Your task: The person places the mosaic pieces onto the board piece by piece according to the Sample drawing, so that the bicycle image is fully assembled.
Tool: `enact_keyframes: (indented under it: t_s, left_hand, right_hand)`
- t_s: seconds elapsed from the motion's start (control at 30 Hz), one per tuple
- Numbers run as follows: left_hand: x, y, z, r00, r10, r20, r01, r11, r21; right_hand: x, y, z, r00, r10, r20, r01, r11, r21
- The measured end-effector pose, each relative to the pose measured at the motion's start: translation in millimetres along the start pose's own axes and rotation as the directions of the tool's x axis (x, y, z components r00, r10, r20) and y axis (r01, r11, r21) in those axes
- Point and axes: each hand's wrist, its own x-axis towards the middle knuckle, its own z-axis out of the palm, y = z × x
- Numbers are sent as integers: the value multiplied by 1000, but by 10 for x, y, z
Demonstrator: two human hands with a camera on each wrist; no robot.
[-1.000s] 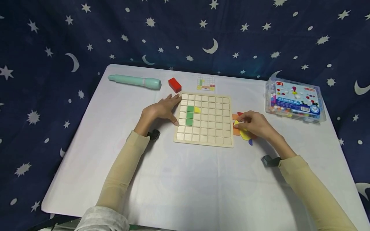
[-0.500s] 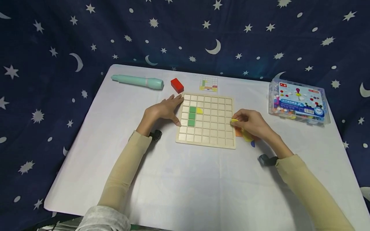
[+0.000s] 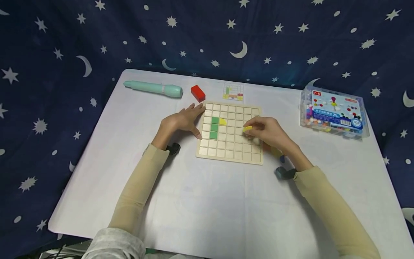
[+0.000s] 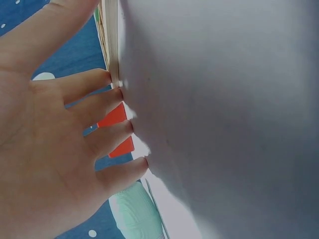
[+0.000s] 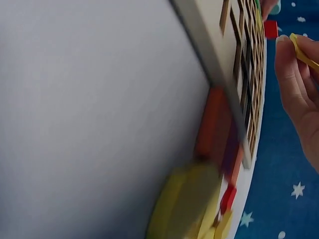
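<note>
A wooden grid board point(image 3: 231, 144) lies on the white table with several green square tiles point(image 3: 214, 127) in one column and a yellow quarter-round tile point(image 3: 222, 122) beside the top one. My left hand point(image 3: 182, 120) rests at the board's left edge, thumb and fingers spread straight. Over the right part of the board, my right hand point(image 3: 268, 131) pinches a yellow tile point(image 3: 247, 128) between thumb and fingers; the right wrist view shows that tile point(image 5: 303, 52) edge-on, above the grid. Loose yellow pieces point(image 5: 192, 199) and orange pieces point(image 5: 215, 124) lie by the board's right edge, partly hidden under my right hand.
Behind the board lie a red block point(image 3: 198, 93) and a small printed pattern card point(image 3: 233, 92). A mint-green tube-like object point(image 3: 153, 89) is at the back left. A clear plastic box point(image 3: 334, 113) with a printed label stands at the back right.
My right hand has lifted the yellow tile from the loose pieces and carried it left over the board. My left hand has stayed at the board's left edge.
</note>
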Motion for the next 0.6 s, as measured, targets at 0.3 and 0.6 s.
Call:
enact_keyframes:
  t_s: [0.3, 0.6]
  left_hand:
    - [-9, -38, 7, 1000, -5, 13, 5, 1000, -22]
    - [-10, -6, -20, 1000, -16, 10, 17, 1000, -8]
  right_hand:
    - [160, -152, 233, 992, -50, 112, 37, 992, 117]
    - [309, -321, 431, 976, -159, 150, 151, 986, 64]
